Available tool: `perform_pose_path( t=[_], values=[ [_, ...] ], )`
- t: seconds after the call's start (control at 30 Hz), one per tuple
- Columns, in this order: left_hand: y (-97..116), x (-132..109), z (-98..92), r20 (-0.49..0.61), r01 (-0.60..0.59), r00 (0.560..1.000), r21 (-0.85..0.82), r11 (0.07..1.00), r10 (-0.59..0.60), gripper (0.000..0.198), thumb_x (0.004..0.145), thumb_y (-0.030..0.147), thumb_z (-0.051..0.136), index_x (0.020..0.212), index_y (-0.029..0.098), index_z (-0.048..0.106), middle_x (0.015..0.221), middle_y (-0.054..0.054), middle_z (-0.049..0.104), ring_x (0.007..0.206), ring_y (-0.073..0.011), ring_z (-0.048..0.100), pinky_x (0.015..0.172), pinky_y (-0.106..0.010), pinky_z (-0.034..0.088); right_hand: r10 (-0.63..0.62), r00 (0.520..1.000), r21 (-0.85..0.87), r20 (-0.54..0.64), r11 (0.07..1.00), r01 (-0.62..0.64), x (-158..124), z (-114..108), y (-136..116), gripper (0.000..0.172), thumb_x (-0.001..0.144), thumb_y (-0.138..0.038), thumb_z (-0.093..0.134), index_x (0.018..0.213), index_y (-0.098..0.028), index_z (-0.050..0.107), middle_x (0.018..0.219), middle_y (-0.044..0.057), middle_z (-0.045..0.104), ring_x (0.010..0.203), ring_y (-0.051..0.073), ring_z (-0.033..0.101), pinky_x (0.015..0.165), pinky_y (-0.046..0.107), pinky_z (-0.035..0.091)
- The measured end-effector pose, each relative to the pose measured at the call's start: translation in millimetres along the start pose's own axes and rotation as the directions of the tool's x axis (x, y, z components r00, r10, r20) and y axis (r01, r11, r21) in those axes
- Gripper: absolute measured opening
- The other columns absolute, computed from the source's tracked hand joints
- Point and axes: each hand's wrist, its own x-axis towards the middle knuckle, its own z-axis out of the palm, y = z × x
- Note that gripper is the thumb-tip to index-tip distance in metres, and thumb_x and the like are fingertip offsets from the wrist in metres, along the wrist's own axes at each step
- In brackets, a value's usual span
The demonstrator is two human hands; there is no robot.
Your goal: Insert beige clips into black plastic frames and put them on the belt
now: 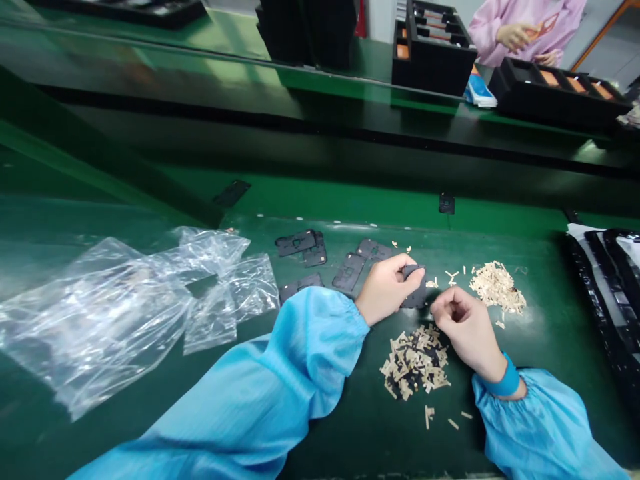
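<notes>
My left hand pinches a thin black plate between thumb and fingers, near the middle of the green table. Just right of it, my right hand has its fingertips pressed together close to the plate's edge; anything between them is too small to make out. Below both hands lies a pile of small beige and black pieces. A second pile of pale pieces sits to the right. Several more black plates are spread left of my left hand, some overlapping.
Crumpled clear plastic bags cover the left side. Black trays stand at the right edge. Across a raised shelf are black boxes and a person in pink holding an orange piece.
</notes>
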Motion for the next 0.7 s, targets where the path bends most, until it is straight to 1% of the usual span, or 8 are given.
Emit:
perform_pose_path(
  t=[0.17,0.37,0.7],
  values=[
    [-1.5,-0.8,2.1,-0.040,-0.093,0.995,0.037,0.995,0.094,0.022,0.084,0.037,0.061,0.073,0.019,0.056,0.048,0.009,0.043,0.039,-0.0068,0.036,0.040,-0.020,0.023,0.007,1.000,-0.038,-0.028,0.999,-0.008,-1.4,2.0,-0.3,0.011,0.074,-0.028,0.067,0.071,-0.019,0.062,0.055,-0.005,0.049,0.050,0.010,0.037,0.048,0.024,0.029],
    [-0.4,-1.8,2.8,-0.050,-0.115,0.992,0.069,0.991,0.119,0.022,0.085,0.038,0.060,0.073,0.019,0.057,0.050,0.008,0.042,0.045,-0.0080,0.037,0.044,-0.021,0.026,0.024,0.998,-0.066,-0.055,0.997,-0.027,-2.5,2.3,-0.4,0.011,0.073,-0.028,0.067,0.070,-0.019,0.062,0.054,-0.005,0.048,0.050,0.010,0.037,0.048,0.024,0.029],
    [-1.8,-1.2,3.9,-0.063,-0.167,0.983,0.101,0.981,0.174,0.021,0.084,0.035,0.059,0.071,0.019,0.056,0.051,0.008,0.039,0.047,-0.0083,0.037,0.046,-0.022,0.027,0.048,0.999,-0.074,-0.026,0.996,-0.049,-3.6,3.1,-3.0,0.013,0.074,-0.030,0.067,0.071,-0.018,0.062,0.054,-0.005,0.048,0.049,0.010,0.036,0.048,0.024,0.028]
  ],
)
